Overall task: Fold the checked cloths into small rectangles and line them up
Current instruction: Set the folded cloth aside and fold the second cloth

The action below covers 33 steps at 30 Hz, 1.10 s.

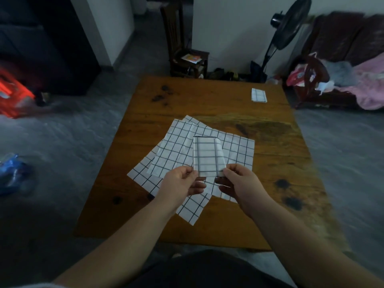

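Observation:
A folded checked cloth (208, 155), white with dark grid lines, is held up above the wooden table (209, 104). My left hand (182, 182) pinches its near left corner and my right hand (241, 183) pinches its near right corner. Under it several unfolded checked cloths (176, 150) lie spread and overlapping in the middle of the table. One small folded checked rectangle (258, 95) lies flat near the table's far right corner.
A dark wooden chair (187, 57) with papers on its seat stands beyond the table's far edge. A standing fan (284, 34) is at the back right, next to a sofa (342, 65) piled with clothes. A red object (14, 94) sits on the floor at the left.

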{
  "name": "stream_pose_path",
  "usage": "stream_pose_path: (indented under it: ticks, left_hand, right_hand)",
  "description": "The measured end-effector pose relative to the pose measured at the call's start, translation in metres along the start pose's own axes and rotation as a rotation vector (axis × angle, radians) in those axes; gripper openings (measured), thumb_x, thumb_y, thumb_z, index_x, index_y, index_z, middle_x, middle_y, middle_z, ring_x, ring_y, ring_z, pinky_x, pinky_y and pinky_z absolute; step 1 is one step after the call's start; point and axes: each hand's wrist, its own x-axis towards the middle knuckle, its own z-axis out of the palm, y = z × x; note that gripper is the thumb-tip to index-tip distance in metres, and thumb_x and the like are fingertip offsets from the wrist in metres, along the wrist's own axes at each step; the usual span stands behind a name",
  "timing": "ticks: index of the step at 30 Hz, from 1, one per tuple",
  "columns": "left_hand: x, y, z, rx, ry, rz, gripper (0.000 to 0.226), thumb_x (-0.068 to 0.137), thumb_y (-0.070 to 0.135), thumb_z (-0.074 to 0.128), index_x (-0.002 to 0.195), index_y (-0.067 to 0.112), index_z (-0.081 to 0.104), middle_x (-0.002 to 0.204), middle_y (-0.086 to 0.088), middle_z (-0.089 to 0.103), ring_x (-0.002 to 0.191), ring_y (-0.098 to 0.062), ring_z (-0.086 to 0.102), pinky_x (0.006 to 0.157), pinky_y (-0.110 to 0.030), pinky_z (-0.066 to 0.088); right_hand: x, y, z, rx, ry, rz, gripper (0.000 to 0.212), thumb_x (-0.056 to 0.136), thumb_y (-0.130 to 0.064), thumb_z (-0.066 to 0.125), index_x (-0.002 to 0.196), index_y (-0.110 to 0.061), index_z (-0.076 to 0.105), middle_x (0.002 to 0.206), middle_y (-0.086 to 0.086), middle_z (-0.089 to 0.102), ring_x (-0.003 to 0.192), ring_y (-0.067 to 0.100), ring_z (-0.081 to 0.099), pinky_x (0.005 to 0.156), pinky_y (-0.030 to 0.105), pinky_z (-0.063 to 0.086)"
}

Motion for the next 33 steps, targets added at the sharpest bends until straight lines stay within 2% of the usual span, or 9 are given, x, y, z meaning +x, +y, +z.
stream_pose_path:
  ticks: [10, 13, 16, 19, 22, 24, 26, 29, 33]
  left_hand:
    - [-0.015, 0.02, 0.08, 0.103, -0.009, 0.146, 0.018, 0.106, 0.012, 0.048, 0.114, 0.008, 0.064, 0.101, -0.007, 0.076, 0.086, -0.018, 0.076, 0.073, -0.027, 0.061]
    - [-0.015, 0.025, 0.094, 0.171, -0.037, 0.155, 0.016, 0.106, 0.02, 0.049, 0.115, 0.017, 0.063, 0.109, -0.002, 0.074, 0.097, -0.013, 0.073, 0.086, -0.032, 0.061]
    - [-0.01, 0.038, 0.096, 0.309, 0.013, 0.13, 0.036, 0.103, 0.038, 0.054, 0.134, 0.021, 0.051, 0.134, 0.002, 0.059, 0.12, -0.015, 0.059, 0.107, -0.042, 0.048]
    - [-0.009, 0.073, 0.094, 0.501, 0.141, 0.351, 0.044, 0.101, 0.033, 0.059, 0.141, 0.023, 0.045, 0.141, 0.012, 0.046, 0.13, -0.005, 0.04, 0.108, -0.03, 0.034]
    - [-0.008, 0.11, 0.103, 0.843, -0.004, 0.587, 0.041, 0.1, 0.032, 0.059, 0.14, 0.031, 0.048, 0.144, 0.017, 0.043, 0.128, 0.003, 0.033, 0.105, -0.027, 0.028]
    - [-0.006, 0.125, 0.116, 1.001, -0.154, 0.585, 0.04, 0.101, 0.037, 0.057, 0.14, 0.035, 0.049, 0.148, 0.018, 0.044, 0.13, 0.004, 0.035, 0.104, -0.025, 0.029]
    - [-0.002, 0.134, 0.131, 1.07, -0.26, 0.532, 0.037, 0.101, 0.042, 0.056, 0.137, 0.034, 0.054, 0.143, 0.016, 0.052, 0.13, 0.0, 0.044, 0.105, -0.026, 0.036]
    - [0.003, 0.134, 0.149, 1.072, -0.344, 0.445, 0.03, 0.099, 0.044, 0.059, 0.125, 0.03, 0.064, 0.11, 0.014, 0.066, 0.102, -0.004, 0.062, 0.091, -0.031, 0.052]
    - [0.006, 0.124, 0.159, 0.972, -0.274, 0.438, 0.022, 0.096, 0.043, 0.065, 0.112, 0.031, 0.072, 0.094, 0.016, 0.068, 0.088, 0.002, 0.062, 0.075, -0.022, 0.048]
  right_hand:
    - [0.002, -0.019, -0.07, -0.081, 0.083, -0.156, 0.008, 0.1, -0.016, 0.063, 0.105, -0.012, 0.068, 0.096, 0.007, 0.075, 0.086, 0.018, 0.074, 0.075, 0.031, 0.057]
    - [0.0, -0.027, -0.087, -0.106, 0.092, -0.194, 0.007, 0.1, -0.014, 0.062, 0.103, -0.013, 0.068, 0.095, 0.006, 0.074, 0.087, 0.02, 0.073, 0.075, 0.031, 0.057]
    - [-0.003, -0.04, -0.103, -0.203, 0.059, -0.241, 0.007, 0.099, -0.014, 0.062, 0.102, -0.015, 0.068, 0.094, 0.003, 0.074, 0.087, 0.019, 0.071, 0.076, 0.03, 0.058]
    - [-0.004, -0.053, -0.118, -0.334, 0.02, -0.314, 0.006, 0.097, -0.016, 0.064, 0.101, -0.018, 0.068, 0.094, 0.0, 0.073, 0.086, 0.017, 0.071, 0.076, 0.03, 0.059]
    - [-0.005, -0.064, -0.13, -0.404, -0.084, -0.367, 0.007, 0.097, -0.015, 0.064, 0.098, -0.018, 0.069, 0.095, 0.001, 0.073, 0.087, 0.015, 0.07, 0.076, 0.029, 0.058]
    - [-0.006, -0.072, -0.136, -0.503, -0.14, -0.402, 0.007, 0.097, -0.017, 0.064, 0.097, -0.022, 0.07, 0.096, -0.002, 0.072, 0.09, 0.012, 0.069, 0.076, 0.028, 0.058]
    - [-0.008, -0.079, -0.139, -0.634, -0.158, -0.443, 0.009, 0.097, -0.021, 0.064, 0.098, -0.029, 0.069, 0.097, -0.007, 0.071, 0.091, 0.006, 0.066, 0.073, 0.024, 0.055]
    - [-0.007, -0.087, -0.145, -0.7, -0.138, -0.48, 0.012, 0.098, -0.023, 0.064, 0.099, -0.035, 0.067, 0.096, -0.011, 0.07, 0.084, 0.001, 0.065, 0.063, 0.017, 0.051]
    - [-0.005, -0.093, -0.152, -0.658, -0.06, -0.526, 0.015, 0.095, -0.023, 0.068, 0.101, -0.037, 0.064, 0.095, -0.01, 0.07, 0.082, -0.002, 0.066, 0.064, 0.015, 0.052]
